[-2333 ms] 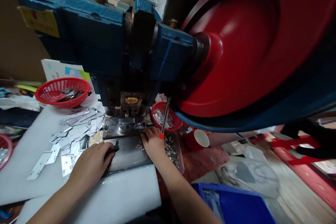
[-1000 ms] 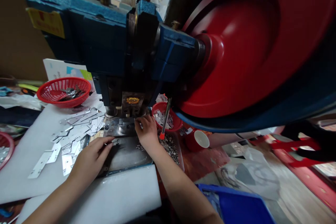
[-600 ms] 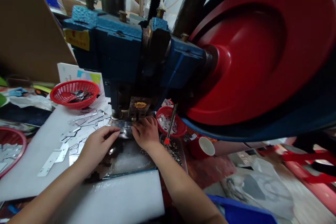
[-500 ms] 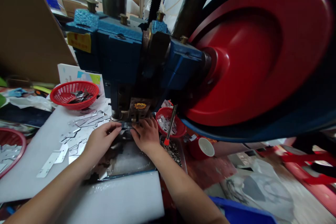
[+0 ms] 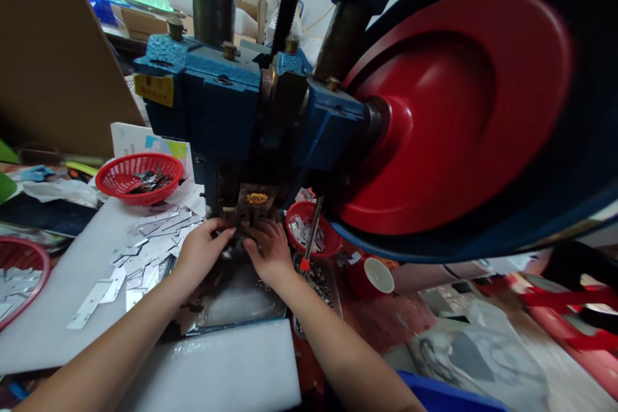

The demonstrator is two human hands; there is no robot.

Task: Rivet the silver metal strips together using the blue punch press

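Note:
A blue punch press [image 5: 222, 103] stands before me, and both my hands are at its die, under the ram. My left hand [image 5: 205, 250] pinches with thumb and forefinger at the die's left side. Opposite it, my right hand [image 5: 270, 252] is closed, its fingers bent over the die and its thumb nearer me. The small metal plate between them is almost wholly hidden by fingers and shadow. Flat metal plates [image 5: 154, 244] lie loose in a heap left of my left hand. Just behind my right hand is a red basket [image 5: 332, 237] with more plates.
A red flywheel [image 5: 449, 116] fills the upper right. Another red basket [image 5: 140, 196] with dark metal pieces is at the back left, and a red bowl [image 5: 44, 273] of plates at the left edge. Right of my right forearm are a tray of small scraps [image 5: 321, 283] and a red cup [image 5: 379, 275].
The metal plate, visible between my fingertips before, is now mostly covered. My left hand has shifted slightly right, toward the die. The view has moved a little.

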